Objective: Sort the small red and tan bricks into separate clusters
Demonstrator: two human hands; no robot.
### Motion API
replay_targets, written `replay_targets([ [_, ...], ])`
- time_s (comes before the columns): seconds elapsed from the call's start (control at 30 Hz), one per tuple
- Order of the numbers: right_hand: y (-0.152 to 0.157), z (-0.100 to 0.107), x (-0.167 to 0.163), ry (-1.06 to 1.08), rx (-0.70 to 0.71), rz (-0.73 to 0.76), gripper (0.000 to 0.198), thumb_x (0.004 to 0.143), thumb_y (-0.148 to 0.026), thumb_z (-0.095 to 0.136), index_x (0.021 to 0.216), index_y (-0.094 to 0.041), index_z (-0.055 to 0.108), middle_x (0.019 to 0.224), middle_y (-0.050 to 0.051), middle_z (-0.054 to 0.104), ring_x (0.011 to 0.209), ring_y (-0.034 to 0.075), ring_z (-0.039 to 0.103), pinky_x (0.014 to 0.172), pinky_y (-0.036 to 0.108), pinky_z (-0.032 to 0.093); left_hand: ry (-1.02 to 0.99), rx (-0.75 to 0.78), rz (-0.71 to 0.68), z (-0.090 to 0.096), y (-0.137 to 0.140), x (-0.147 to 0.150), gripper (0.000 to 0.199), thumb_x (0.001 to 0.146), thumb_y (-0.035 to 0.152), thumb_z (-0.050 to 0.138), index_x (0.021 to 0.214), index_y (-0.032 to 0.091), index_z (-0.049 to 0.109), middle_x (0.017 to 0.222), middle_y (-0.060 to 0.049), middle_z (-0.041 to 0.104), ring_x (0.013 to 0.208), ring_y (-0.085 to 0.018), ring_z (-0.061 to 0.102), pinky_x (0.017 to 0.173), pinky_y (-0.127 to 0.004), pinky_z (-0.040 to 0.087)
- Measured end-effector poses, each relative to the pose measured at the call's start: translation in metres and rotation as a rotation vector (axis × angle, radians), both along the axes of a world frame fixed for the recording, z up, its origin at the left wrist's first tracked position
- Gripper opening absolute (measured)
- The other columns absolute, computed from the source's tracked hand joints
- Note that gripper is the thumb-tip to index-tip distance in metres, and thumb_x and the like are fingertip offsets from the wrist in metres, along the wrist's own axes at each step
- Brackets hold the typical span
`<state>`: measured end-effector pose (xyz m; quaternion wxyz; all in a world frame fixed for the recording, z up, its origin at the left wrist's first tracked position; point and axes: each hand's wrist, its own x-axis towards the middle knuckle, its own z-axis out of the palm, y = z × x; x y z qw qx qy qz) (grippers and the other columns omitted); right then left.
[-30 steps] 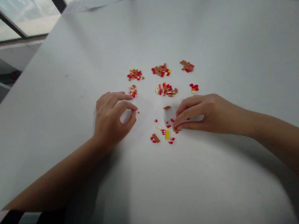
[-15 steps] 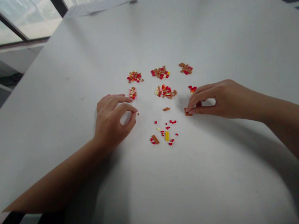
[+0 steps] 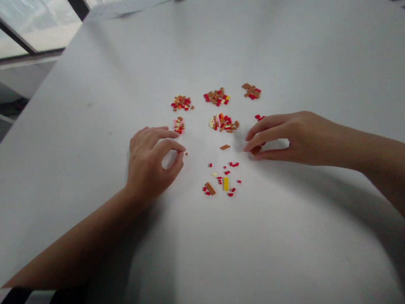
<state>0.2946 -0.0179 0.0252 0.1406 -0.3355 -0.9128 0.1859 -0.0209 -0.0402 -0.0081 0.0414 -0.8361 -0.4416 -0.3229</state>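
My left hand [image 3: 154, 160] rests at the left of the loose pieces, thumb and index fingertip brought together in a pinch. A tiny brown toy brick [image 3: 186, 154] lies right by those fingertips; whether anything is between them is hidden. On the right, my right hand [image 3: 288, 137] hovers low with thumb and fingers apart. Beneath its fingers a brown building plate [image 3: 256, 150] lies on the table, partly covered. Between the hands is another small brown plate [image 3: 225, 147]. A small red group [image 3: 259, 117] is partly hidden behind my right hand.
Sorted piles of toy bricks lie beyond the hands: a mixed pile [image 3: 181, 103], a brown and red pile [image 3: 217, 97], brown plates [image 3: 251, 91], and a multicoloured pile [image 3: 223, 123]. Nearer, a yellow brick [image 3: 225, 184] and a brown brick [image 3: 210, 188] lie among scattered red bits.
My right hand's thumb and fingers have spread apart and let go of the brown plate, the fingers reaching slightly left. My left hand has stayed in place.
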Motion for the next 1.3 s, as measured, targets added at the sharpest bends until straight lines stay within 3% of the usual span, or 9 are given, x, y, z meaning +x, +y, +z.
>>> replay_targets([
  [0.13, 0.006, -0.003, 0.008, -0.016, 0.033, -0.031, 0.021, 0.089, -0.031, 0.057, 0.083, -0.028, 0.077, 0.093, 0.004, 0.077, 0.078, 0.021, 0.071, 0.073, 0.034, 0.054, -0.004, 0.005, -0.007, 0.000, 0.000, 0.000, 0.006, 0.086, 0.019, 0.065, 0.085, 0.025, 0.067, 0.107, -0.003, 0.075, 0.111, -0.023, 0.069, 0.106, -0.048, 0.045],
  [0.3, 0.006, 0.001, 0.013, -0.061, 0.070, -0.071, 0.019, 0.088, -0.033, 0.059, 0.087, -0.029, 0.078, 0.089, 0.003, 0.076, 0.069, 0.020, 0.069, 0.067, 0.034, 0.052, -0.009, -0.019, -0.004, 0.001, 0.000, 0.000, 0.007, 0.086, 0.020, 0.065, 0.084, 0.026, 0.067, 0.106, -0.002, 0.075, 0.111, -0.023, 0.068, 0.107, -0.048, 0.044],
  [0.4, -0.010, 0.007, -0.005, -0.016, 0.171, -0.063, 0.022, 0.093, -0.031, 0.056, 0.090, -0.026, 0.078, 0.096, 0.006, 0.076, 0.076, 0.020, 0.069, 0.070, 0.034, 0.052, -0.008, -0.005, -0.009, 0.001, 0.001, 0.000, 0.007, 0.086, 0.020, 0.065, 0.084, 0.026, 0.066, 0.106, -0.002, 0.075, 0.111, -0.023, 0.068, 0.107, -0.048, 0.044],
  [0.53, -0.036, 0.008, -0.039, 0.011, 0.255, 0.152, 0.024, 0.097, -0.021, 0.054, 0.095, -0.023, 0.077, 0.095, 0.007, 0.076, 0.081, 0.019, 0.068, 0.074, 0.034, 0.048, -0.003, 0.012, -0.019, 0.000, 0.000, 0.000, 0.007, 0.086, 0.019, 0.065, 0.084, 0.025, 0.066, 0.106, -0.003, 0.075, 0.110, -0.024, 0.069, 0.106, -0.048, 0.045],
  [0.63, -0.045, 0.001, -0.054, -0.041, 0.307, 0.162, 0.022, 0.095, -0.016, 0.058, 0.099, -0.025, 0.077, 0.093, 0.007, 0.075, 0.080, 0.018, 0.066, 0.069, 0.032, 0.042, 0.010, -0.006, -0.006, 0.000, 0.000, 0.000, 0.006, 0.085, 0.020, 0.065, 0.085, 0.026, 0.067, 0.107, -0.002, 0.075, 0.111, -0.024, 0.068, 0.107, -0.048, 0.044],
  [0.87, -0.046, -0.008, -0.062, -0.007, 0.310, 0.106, 0.016, 0.095, -0.020, 0.060, 0.091, -0.020, 0.075, 0.100, 0.009, 0.073, 0.084, 0.019, 0.064, 0.074, 0.033, 0.043, 0.002, -0.014, -0.001, 0.001, -0.001, 0.001, 0.006, 0.085, 0.020, 0.065, 0.084, 0.026, 0.067, 0.107, -0.002, 0.075, 0.111, -0.023, 0.068, 0.107, -0.048, 0.044],
  [1.0, -0.048, -0.011, -0.065, -0.004, 0.265, 0.156, 0.013, 0.093, -0.018, 0.062, 0.093, -0.020, 0.074, 0.103, 0.008, 0.074, 0.089, 0.021, 0.065, 0.078, 0.035, 0.043, 0.002, -0.003, -0.009, 0.001, -0.001, 0.001, 0.007, 0.085, 0.020, 0.065, 0.084, 0.026, 0.067, 0.107, -0.002, 0.075, 0.111, -0.024, 0.068, 0.107, -0.048, 0.044],
  [1.3, -0.047, -0.014, -0.068, 0.033, 0.246, 0.106, 0.016, 0.096, -0.019, 0.058, 0.094, -0.019, 0.073, 0.100, 0.008, 0.073, 0.086, 0.020, 0.065, 0.074, 0.033, 0.042, 0.013, 0.000, -0.016, 0.000, -0.001, -0.001, 0.007, 0.086, 0.020, 0.065, 0.085, 0.026, 0.067, 0.107, -0.002, 0.075, 0.111, -0.023, 0.068, 0.107, -0.048, 0.044],
])
